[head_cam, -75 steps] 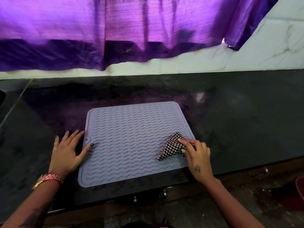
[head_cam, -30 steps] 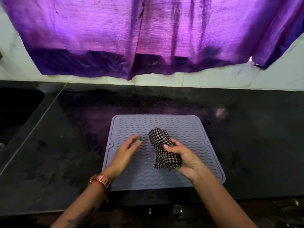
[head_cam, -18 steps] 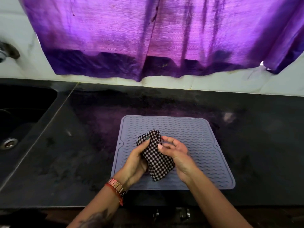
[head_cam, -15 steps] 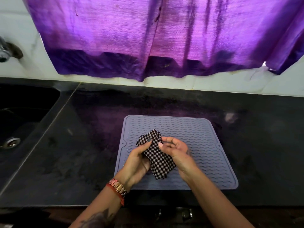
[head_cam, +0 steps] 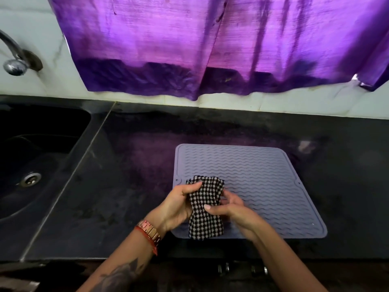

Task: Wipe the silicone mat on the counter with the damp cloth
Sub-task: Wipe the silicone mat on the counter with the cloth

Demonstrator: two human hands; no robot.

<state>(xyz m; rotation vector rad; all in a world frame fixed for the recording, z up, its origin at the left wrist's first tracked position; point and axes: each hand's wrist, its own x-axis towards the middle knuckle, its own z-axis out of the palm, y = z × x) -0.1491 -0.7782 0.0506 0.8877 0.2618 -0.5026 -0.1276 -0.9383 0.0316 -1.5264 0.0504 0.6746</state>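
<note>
Between the two hands, the cloth is being held up just over the near left corner of the mat, its long axis running away from the person. The left hand is curling round its left edge, thumb pinching the top corner; the right hand is gripping the right edge, thumb across the checks. From that grip the mat is spreading out below, beyond and mostly to the right, lying flat on the counter. Judging by this, the right hand is nearer the unwiped stretch. Far to the left of both hands sits the sink.
</note>
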